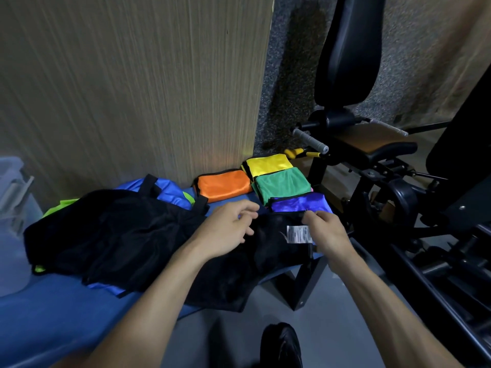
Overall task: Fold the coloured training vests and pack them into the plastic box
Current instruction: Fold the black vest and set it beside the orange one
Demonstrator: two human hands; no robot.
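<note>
both forearms reach over the black vest (148,240) on the blue bench (53,309), right hand (326,232) pinching its far edge beside the label, left hand (228,227) loose above it, nearer the middle.

Both forearms are bare, sleeveless, and one black shoe (282,346) shows below.
</note>
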